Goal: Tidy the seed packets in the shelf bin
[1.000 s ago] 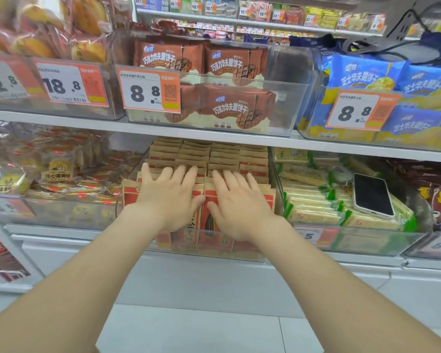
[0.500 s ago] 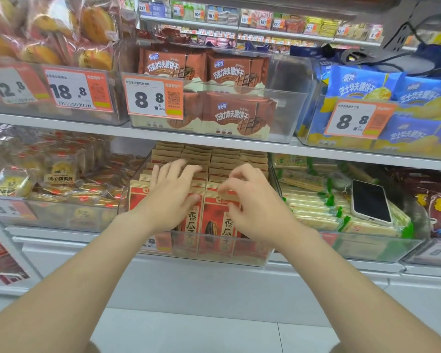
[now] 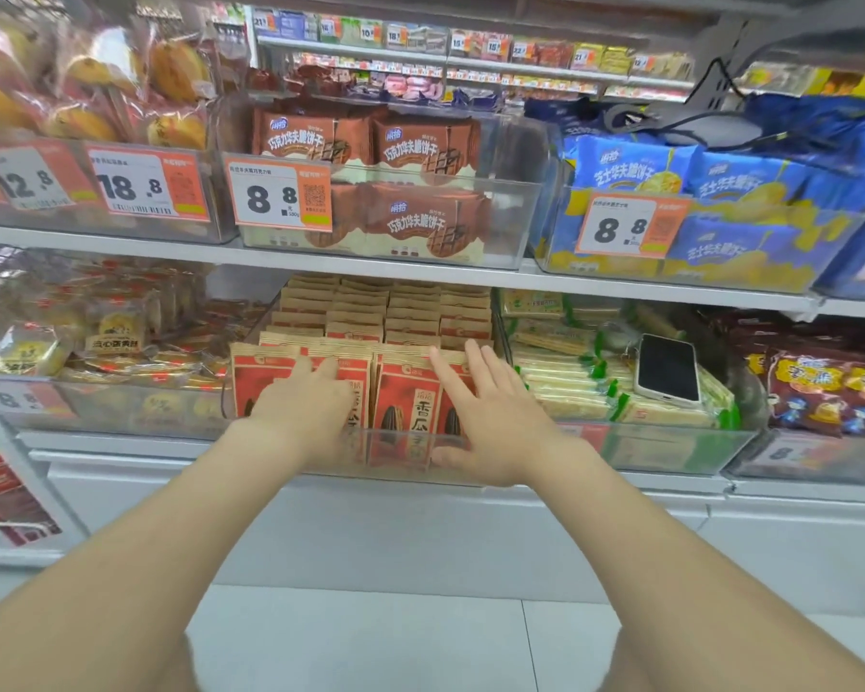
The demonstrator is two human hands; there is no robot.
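Seed packets (image 3: 410, 417) upright in rows inside clear shelf bin (image 3: 398, 459), faces forward. Left hand (image 3: 303, 409) and right hand (image 3: 495, 422) both open, fingers flat against foremost ones, gripping nothing; likely squaring them into line.

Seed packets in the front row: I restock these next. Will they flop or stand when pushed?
Probably floppy: the seed packets are thin flat pouches leaning together. Likely light; may slide along the clear bin wall.
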